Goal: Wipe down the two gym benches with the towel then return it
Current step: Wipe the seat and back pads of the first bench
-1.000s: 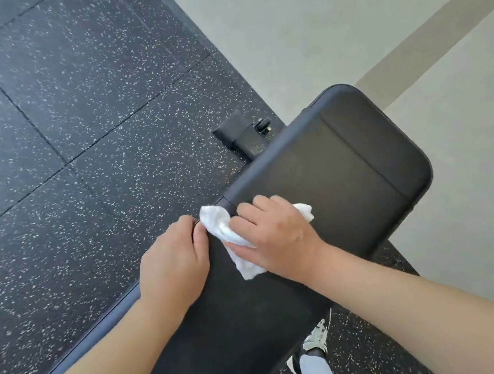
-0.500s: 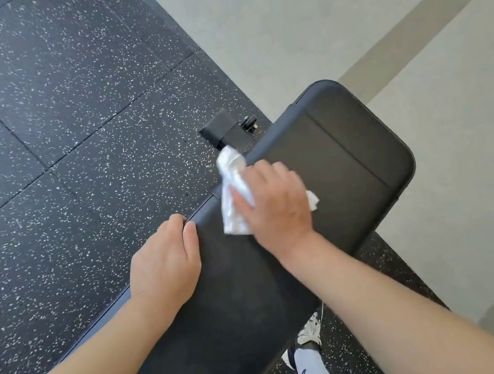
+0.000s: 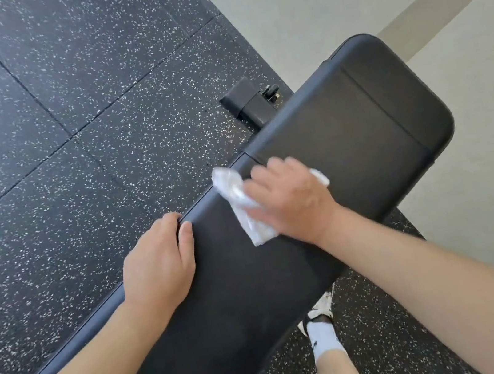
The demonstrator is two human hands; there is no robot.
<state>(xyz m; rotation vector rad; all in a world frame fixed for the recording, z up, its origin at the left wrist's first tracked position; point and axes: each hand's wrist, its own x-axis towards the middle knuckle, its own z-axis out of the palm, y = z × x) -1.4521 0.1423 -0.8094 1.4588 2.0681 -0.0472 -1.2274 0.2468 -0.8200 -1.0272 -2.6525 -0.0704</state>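
On the bench pad, near its mid seam, the towel lies crumpled under the right hand, fingers spread fairly flat, pressing it down w/ palm; corners stick out both sides. Left hand rests on the pad's far edge, fingers curled over the rim, steadying. Towel looks thin, soft, light, likely to bunch & slide under the palm; prob best pressed flat mid-cloth, or pinched by a free corner to lift. Floor beyond is speckled rubber.

Right hand flat, fingers spread; left hand curled.
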